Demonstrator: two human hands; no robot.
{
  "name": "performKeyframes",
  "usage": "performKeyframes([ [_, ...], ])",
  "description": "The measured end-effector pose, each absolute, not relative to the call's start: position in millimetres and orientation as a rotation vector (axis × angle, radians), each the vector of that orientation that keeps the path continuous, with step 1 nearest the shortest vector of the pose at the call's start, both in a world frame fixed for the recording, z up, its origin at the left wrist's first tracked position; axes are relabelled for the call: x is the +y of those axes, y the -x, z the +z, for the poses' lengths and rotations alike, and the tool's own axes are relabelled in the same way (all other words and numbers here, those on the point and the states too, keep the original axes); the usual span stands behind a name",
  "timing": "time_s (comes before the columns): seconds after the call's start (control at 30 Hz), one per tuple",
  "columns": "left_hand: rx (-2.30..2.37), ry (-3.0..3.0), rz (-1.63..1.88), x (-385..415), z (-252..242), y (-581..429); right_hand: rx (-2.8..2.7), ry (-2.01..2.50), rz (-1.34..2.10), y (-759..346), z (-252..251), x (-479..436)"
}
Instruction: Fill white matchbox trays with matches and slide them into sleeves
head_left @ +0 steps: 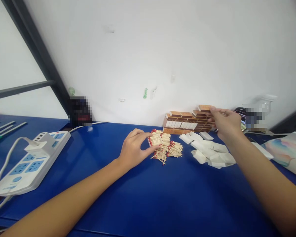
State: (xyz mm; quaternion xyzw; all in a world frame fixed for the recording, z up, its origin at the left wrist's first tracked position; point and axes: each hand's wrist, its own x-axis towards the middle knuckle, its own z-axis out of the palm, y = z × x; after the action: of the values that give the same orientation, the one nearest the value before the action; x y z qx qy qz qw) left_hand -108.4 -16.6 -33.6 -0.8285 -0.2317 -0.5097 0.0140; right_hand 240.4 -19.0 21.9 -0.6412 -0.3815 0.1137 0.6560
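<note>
Holding a small, white, box-shaped tray [155, 140] full of wooden matches with red tips, the left hand [135, 146] has its thumb and fingers closed around it. Just beside the tray lies a messy pile of loose, pale wooden matches with red heads [175, 149]. Think of that pile as the middle of a clock. The left hand is at 9 o'clock and the tray is close by, at 10 o'clock.

At 1 o'clock stands a stack of flat, orange-brown matchboxes [202, 125], up against the plain white wall [148, 59]. It has a row of white pieces [182, 124] low on its front. The right hand [227, 123] is at 2 o'clock. Its thumb and fingers pinch the end of one orange-brown matchbox [204, 108] at the top of the stack. I cannot tell if that box is resting on the stack or a little above it.

At 3 o'clock is a heap of white, folded, papery pieces [212, 149], under the right arm. Far off at 9 o'clock, a long white power strip with blue sockets [31, 164] has a white plug [39, 146] in it. All of this sits on a shiny, deep blue table [138, 204].
</note>
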Motion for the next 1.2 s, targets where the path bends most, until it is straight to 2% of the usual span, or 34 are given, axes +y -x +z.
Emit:
performKeyframes([
  [0.13, -0.706, 2.591, -1.572, -18, -34, 108, -0.865, 1.536, 0.152, -237, 18, -6],
  [0.27, -0.673, 2.573, -1.542, -20, -32, 109, -0.911, 1.600, -0.104, -232, 16, -11],
  [0.6, -0.503, 2.500, -1.455, -22, -29, 109, -1.295, 1.771, -0.455, -232, 1, 0],
  [1.07, -0.545, 2.523, -1.443, -18, -33, 110, -1.372, 1.712, -0.435, -208, 14, -25],
  [1.2, -0.545, 2.572, -1.478, -19, -33, 109, -1.514, 1.599, -0.054, -162, 18, -66],
])
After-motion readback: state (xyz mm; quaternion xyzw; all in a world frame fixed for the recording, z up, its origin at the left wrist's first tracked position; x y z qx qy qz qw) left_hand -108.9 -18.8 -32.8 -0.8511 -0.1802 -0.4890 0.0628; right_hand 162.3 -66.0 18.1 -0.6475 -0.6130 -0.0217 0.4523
